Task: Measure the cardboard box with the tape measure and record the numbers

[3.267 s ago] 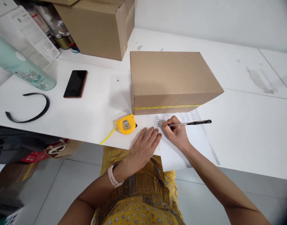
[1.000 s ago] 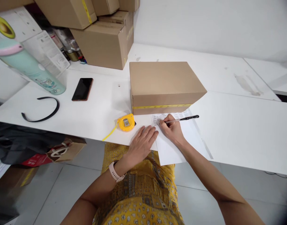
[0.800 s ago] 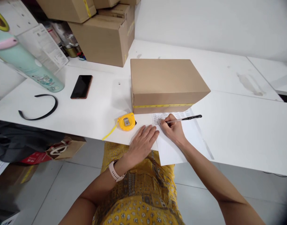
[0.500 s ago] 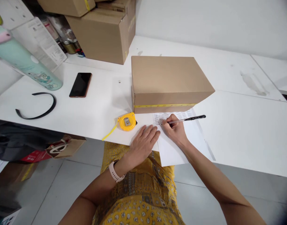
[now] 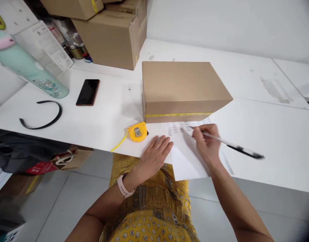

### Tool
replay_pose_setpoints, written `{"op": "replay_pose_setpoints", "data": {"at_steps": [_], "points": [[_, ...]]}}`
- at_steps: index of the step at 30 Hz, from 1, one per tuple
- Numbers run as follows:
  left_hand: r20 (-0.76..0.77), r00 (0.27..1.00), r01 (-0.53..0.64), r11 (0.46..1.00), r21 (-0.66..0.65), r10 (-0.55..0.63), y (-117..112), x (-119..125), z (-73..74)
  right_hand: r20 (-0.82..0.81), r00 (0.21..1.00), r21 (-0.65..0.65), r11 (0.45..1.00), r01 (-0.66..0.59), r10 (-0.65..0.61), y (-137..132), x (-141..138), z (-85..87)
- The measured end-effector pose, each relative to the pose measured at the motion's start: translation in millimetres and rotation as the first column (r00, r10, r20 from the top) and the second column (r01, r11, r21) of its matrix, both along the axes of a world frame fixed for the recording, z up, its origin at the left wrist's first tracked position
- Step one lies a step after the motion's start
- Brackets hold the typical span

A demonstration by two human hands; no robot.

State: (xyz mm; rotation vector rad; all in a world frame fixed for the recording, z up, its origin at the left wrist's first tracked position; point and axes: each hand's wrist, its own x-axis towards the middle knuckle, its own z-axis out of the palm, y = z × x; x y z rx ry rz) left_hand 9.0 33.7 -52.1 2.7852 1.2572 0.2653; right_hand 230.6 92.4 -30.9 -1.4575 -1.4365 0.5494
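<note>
Grips a pen (image 5: 235, 147) in the right hand (image 5: 207, 144), fingers (image 5: 198, 132) closed round its front part, barrel slanting out to the right of them, all of it blurred. Brings the tip to the printed rows at the top of a white sheet of paper (image 5: 187, 161); cannot tell whether touching. Presses the left hand (image 5: 156, 153) flat on the table (image 5: 265, 134), fingers (image 5: 165, 143) stretched out side by side, holding nothing, tips touching the sheet's left edge. Lets the sheet's near end hang over the table edge, below and between both sets of fingers.

Just beyond both sets of fingers, meeting the sheet's far edge: a closed cardboard box (image 5: 182, 87) with a yellow strip along its near side. Just left of the left fingers: a yellow tape measure (image 5: 137, 131), tape trailing toward the table edge. Well off to the left: a black phone (image 5: 88, 92) lying flat, a curved black strap (image 5: 42, 116), a mint-green bottle (image 5: 28, 70). Far beyond, back left: bigger cardboard boxes (image 5: 114, 33).
</note>
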Motion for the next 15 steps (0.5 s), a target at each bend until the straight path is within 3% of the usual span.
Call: {"op": "replay_pose_setpoints", "data": {"at_steps": [2,4,7,9,12,15], "points": [[0.123,0.992,0.029,1.0,-0.011,-0.027,-7.1,-6.6,8.4,0.165,0.977,0.014,0.99,0.138,-0.139,-4.8,33.3,10.3],[0.3,0.954,0.02,0.999,0.027,-0.027,-14.5,-17.2,20.6,0.397,0.878,0.01,0.958,0.285,-0.266,-5.0,76.4,14.0],[0.478,0.87,-0.206,0.969,0.138,0.117,-14.7,-38.7,34.0,0.648,0.704,0.066,0.943,0.327,-0.289,2.3,143.1,-0.6],[0.484,0.827,-0.397,0.906,0.145,0.285,-4.8,-54.2,32.8,0.71,0.663,0.039,0.952,0.303,-0.24,8.1,176.5,-18.7],[0.426,0.777,-0.518,0.855,0.013,0.464,14.3,-72.9,20.4,0.731,0.664,-0.029,0.965,0.261,-0.157,11.1,197.8,-34.8],[0.491,0.684,-0.517,0.833,-0.196,0.54,20.5,-80.7,14.1,0.738,0.666,-0.068,0.97,0.232,-0.108,3.0,184.4,-19.1]]}}
